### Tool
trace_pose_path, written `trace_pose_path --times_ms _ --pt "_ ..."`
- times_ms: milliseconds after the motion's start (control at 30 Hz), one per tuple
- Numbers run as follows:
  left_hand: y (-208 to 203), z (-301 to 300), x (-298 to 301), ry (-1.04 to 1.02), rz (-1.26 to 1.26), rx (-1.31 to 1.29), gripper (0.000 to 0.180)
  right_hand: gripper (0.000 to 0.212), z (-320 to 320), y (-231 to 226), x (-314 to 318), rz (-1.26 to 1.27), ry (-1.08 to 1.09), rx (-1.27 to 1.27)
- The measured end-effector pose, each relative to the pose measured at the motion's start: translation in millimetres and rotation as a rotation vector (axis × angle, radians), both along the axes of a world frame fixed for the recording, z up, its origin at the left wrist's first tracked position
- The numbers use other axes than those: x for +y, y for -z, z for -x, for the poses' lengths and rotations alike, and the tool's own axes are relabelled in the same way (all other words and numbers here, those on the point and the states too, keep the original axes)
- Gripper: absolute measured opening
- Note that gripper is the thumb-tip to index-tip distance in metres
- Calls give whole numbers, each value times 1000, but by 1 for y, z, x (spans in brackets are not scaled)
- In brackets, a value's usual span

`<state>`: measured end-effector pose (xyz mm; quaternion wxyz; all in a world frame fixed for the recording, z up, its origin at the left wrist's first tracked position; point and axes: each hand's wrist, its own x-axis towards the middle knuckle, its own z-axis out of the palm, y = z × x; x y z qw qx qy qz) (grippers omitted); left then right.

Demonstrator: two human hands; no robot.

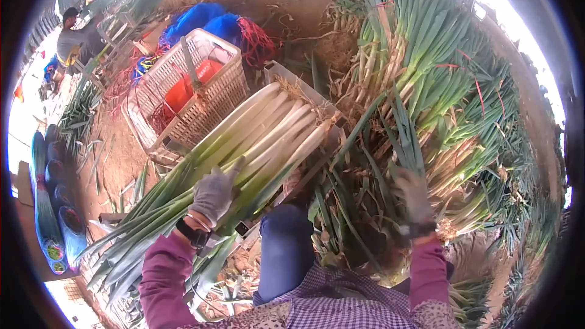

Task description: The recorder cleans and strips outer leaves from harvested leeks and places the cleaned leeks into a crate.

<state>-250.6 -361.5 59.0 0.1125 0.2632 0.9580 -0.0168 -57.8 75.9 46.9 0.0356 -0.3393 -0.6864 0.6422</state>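
A thick row of long green onions (262, 128) lies slantwise before me, white stalks and roots at the upper right, green leaves toward the lower left. My left hand (213, 195), in a grey glove, rests on top of the stalks where white turns green, a finger stretched out along them. The roots lie beside a metal rack edge (323, 100). Over on the right, my gloved right hand (414, 195) is smeared by motion beside loose green onion leaves (405, 134). Whether its fingers grip those leaves cannot be made out.
A big heap of green onions (426, 55) fills the right side. Beyond the row stands a pale plastic basket (213, 109) holding something orange, with blue netting (198, 21) behind. Wrapped blue bundles (49, 207) lie far left. Another person (79, 39) sits at upper left.
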Motion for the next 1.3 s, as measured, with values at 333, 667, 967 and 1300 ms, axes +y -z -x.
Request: trace_pose_path --times_ms 333,667,967,1300 --pt "-73 -32 -17 123 -413 -305 45 45 164 124 -65 -420 -157 88" --pt "-78 -77 -75 90 -484 -6 10 37 12 -33 17 448 326 572" --pt "-77 -90 -156 -633 -1927 -417 16 46 -27 -1 84 -906 -25 -67" --pt "-111 -138 -79 -31 -105 -18 72 62 193 27 -212 -1039 -1048 493"
